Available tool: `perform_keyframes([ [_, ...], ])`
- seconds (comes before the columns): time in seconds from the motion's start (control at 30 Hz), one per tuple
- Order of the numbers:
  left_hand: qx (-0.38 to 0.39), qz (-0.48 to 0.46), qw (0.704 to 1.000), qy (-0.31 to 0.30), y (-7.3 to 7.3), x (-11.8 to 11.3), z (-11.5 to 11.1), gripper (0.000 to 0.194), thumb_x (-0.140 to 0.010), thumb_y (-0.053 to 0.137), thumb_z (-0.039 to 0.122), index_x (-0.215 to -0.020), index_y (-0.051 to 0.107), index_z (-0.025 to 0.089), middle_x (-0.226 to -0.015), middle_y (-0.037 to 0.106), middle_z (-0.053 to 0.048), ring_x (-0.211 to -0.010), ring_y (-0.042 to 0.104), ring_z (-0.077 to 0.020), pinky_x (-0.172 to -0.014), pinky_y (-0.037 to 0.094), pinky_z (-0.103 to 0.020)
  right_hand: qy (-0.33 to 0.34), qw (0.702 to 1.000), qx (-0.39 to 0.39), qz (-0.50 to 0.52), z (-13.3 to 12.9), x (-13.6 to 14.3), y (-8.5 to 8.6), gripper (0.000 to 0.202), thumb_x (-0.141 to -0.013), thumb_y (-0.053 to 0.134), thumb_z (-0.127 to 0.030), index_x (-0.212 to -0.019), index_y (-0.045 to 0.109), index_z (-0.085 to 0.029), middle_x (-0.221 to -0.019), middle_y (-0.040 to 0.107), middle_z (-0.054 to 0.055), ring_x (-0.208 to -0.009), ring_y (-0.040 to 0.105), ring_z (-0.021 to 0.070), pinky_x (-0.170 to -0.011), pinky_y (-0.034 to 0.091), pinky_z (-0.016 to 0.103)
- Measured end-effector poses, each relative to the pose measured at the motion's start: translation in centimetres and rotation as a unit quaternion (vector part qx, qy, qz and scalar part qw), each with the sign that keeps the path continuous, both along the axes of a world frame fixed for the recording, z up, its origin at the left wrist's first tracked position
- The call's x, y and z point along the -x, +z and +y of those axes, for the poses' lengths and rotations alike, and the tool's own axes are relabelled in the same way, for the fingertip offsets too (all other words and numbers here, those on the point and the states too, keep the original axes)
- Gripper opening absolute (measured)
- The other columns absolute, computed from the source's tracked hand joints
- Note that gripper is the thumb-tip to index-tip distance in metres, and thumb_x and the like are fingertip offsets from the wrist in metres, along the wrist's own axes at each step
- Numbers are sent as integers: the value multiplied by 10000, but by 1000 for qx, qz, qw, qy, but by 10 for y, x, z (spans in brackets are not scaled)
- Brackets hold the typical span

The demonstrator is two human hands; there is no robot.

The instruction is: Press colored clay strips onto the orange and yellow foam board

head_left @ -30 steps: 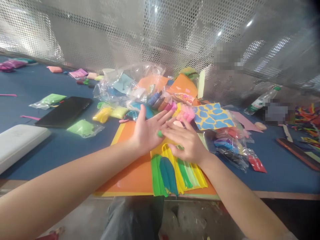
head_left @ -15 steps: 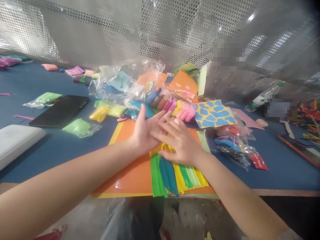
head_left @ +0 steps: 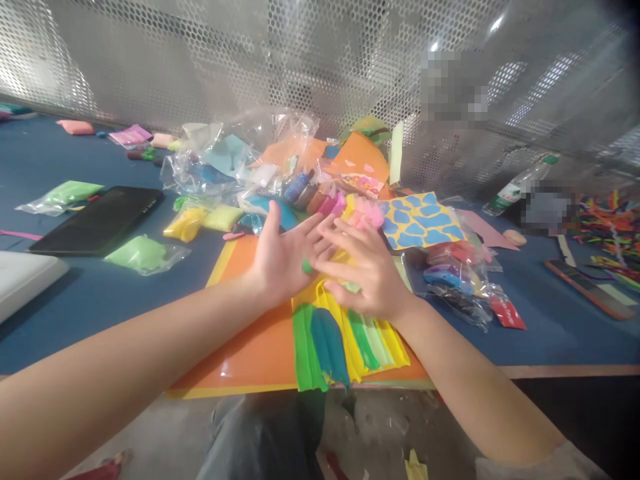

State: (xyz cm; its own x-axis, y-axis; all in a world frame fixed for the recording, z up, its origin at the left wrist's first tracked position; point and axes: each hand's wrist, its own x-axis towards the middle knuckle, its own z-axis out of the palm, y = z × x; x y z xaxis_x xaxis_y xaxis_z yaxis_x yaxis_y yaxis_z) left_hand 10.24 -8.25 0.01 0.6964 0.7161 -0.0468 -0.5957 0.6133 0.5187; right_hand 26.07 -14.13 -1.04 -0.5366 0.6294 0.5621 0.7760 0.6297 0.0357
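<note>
My left hand [head_left: 290, 257] is palm up with its fingers spread, and a small green clay piece [head_left: 307, 266] lies on its palm near the fingers. Palm down, my right hand [head_left: 367, 270] has its fingers apart, their tips over the left fingers and close to the green piece. Below both hands is a sheet covered in green, blue and yellow clay strips [head_left: 330, 343], partly hidden by the right hand. It rests on an orange board [head_left: 240, 340].
Bagged clay and orange paper [head_left: 361, 160] are heaped behind the hands. A blue-and-yellow patterned card [head_left: 423, 221] lies right of them. Further right are a bottle [head_left: 520, 187] and a phone [head_left: 590, 288]; a black tablet [head_left: 97, 220] and white case [head_left: 30, 280] are left.
The green piece now shows on my left palm, where it was not visible before. My right hand has shifted slightly off the left palm. The whole view has moved a little.
</note>
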Motion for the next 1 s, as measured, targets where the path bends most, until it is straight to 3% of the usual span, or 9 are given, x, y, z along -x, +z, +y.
perform_keyframes([
  [0.1,-4,25,1000,-5,2,0,-2,849,-862,259,726,-1476,283,141,-1469,435,-104,-1388,342,-268,-1143,276,-380,40,998,24,-38,-1,3,0,356,-885,541,-367,-1233,616,-356,-1471,443,-7,-1389,336,273,-1159,186,552],
  [0.2,5,24,1000,-7,4,-1,-3,868,-856,225,741,-1482,270,142,-1468,435,-113,-1397,327,-262,-1145,272,-376,-16,999,24,-31,-1,3,-1,454,-894,528,-409,-1330,543,-287,-1480,428,64,-1407,294,306,-1140,196,586],
  [0.33,7,13,1000,3,3,-1,-3,868,-857,228,738,-1496,235,150,-1465,440,-108,-1409,305,-254,-1144,273,-371,-14,1000,5,-16,-3,2,1,299,-895,527,-379,-1157,668,-343,-1444,478,-7,-1383,345,286,-1150,175,574],
  [0.43,0,14,1000,-6,2,-1,-3,833,-868,258,718,-1492,244,166,-1480,424,-88,-1404,310,-268,-1150,261,-398,22,999,19,-46,-4,4,2,346,-877,559,-392,-1217,620,-381,-1471,442,-26,-1392,324,297,-1147,148,600],
  [0.6,5,-5,1000,-1,2,-2,-3,847,-871,220,724,-1489,245,146,-1479,422,-100,-1412,298,-246,-1148,267,-350,-44,999,4,-3,-5,3,3,308,-894,532,-374,-1172,663,-349,-1479,430,-18,-1395,310,325,-1150,123,618],
  [0.67,10,2,1000,7,2,-2,-3,856,-862,233,732,-1494,232,156,-1475,427,-102,-1405,311,-258,-1143,281,-373,-6,1000,0,-7,-6,3,4,257,-894,527,-375,-1084,701,-377,-1457,455,-51,-1389,330,303,-1163,121,590],
  [0.77,7,17,1000,0,2,-2,-3,811,-880,256,705,-1491,243,172,-1488,409,-91,-1394,326,-289,-1146,272,-430,38,998,23,-38,-6,6,3,338,-892,531,-401,-1213,629,-367,-1482,427,-10,-1410,297,292,-1155,150,589],
  [0.9,2,10,1000,19,3,-4,-2,807,-878,222,716,-1479,276,180,-1500,393,-84,-1390,339,-267,-1153,259,-389,-46,999,20,-9,-4,9,1,379,-911,502,-355,-1272,595,-289,-1491,415,44,-1416,283,302,-1145,171,595],
  [1.0,0,8,1000,22,2,-4,-1,797,-884,227,705,-1494,235,192,-1499,394,-82,-1394,335,-253,-1155,255,-380,-30,1000,-5,6,-6,11,2,284,-903,507,-318,-1125,683,-338,-1447,475,-9,-1389,345,280,-1166,101,581],
])
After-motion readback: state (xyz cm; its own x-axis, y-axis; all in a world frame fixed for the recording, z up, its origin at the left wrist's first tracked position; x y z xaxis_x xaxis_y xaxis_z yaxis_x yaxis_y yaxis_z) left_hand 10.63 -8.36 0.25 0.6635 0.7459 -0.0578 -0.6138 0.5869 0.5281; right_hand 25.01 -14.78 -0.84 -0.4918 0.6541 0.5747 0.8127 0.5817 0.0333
